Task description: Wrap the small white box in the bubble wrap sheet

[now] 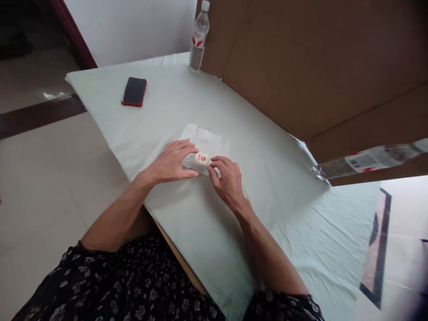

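Note:
A small cream-coloured block with red print (202, 158) lies on a thin white sheet (209, 137), whose near part rises in front of it. My left hand (170, 162) is at the block's left side, with thumb and fingers apart and the fingertips close to it. At the right end of the block, my right hand (227, 178) has its thumb and fingertips drawn together by the sheet's edge. Whether they pinch the sheet or the block is too small to tell.
A pale green cloth covers the table (267, 214). On the far left lies a phone with a red case (134, 92). One clear bottle (199, 38) stands at the back, and another bottle (371, 159) is at the right, both beside a large brown cardboard panel (301, 58).

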A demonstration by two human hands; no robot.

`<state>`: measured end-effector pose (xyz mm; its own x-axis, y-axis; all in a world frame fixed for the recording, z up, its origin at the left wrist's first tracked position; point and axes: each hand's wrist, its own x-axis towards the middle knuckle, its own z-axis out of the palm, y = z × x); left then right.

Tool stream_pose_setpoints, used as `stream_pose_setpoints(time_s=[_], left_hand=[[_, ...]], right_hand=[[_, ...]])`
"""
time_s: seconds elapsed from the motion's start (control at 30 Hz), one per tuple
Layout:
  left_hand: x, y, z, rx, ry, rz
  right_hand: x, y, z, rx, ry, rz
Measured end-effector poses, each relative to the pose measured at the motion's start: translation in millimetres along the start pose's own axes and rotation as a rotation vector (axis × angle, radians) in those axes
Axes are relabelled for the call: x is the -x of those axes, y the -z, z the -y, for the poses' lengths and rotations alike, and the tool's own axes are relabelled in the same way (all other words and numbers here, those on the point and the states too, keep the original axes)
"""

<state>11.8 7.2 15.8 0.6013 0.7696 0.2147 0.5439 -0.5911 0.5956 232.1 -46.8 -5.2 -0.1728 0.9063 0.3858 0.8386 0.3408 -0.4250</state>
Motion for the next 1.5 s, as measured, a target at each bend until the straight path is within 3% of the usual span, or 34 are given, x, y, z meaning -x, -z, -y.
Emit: stream_pose_setpoints(time_s=[0.2,0.37,0.8,1.17,1.27,1.37,1.43,1.5], left_hand=[[-23.5,-20.2,-1.1,0.179,0.214,-0.125],[-34.6,-28.7,-3.8,0.278,0.343,-0.187],[-1.2,-35.3,-5.8,0.458,0.328,-0.199],[-1.9,-35.0,-3.3,0.479,0.334,-0.157],[-1.8,-34.5,-2.4,0.460,0.328,-0.138],[-2.3,-34.2,-1.0,0.459,0.310,-0.117],[-3.6,-34.7,0.1,0.461,0.297,-0.101],[-5.7,-35.3,1.0,0.450,0.293,-0.099]], right_hand=[[-30.9,-6.8,-23.4,-0.376,-0.189,0.122],[-41.5,-11.9,-27.6,-0.511,-0.277,0.181],[-4.7,-10.1,-6.0,-0.466,-0.245,0.159],[0.0,-16.0,-8.4,-0.453,-0.256,0.132],[2.5,-6.7,-4.0,-0.290,-0.205,0.051],[8.6,9.5,12.6,-0.014,-0.039,-0.100],[12.8,17.2,26.9,0.100,0.097,-0.078],[15.1,18.1,37.6,0.152,0.214,0.046]])
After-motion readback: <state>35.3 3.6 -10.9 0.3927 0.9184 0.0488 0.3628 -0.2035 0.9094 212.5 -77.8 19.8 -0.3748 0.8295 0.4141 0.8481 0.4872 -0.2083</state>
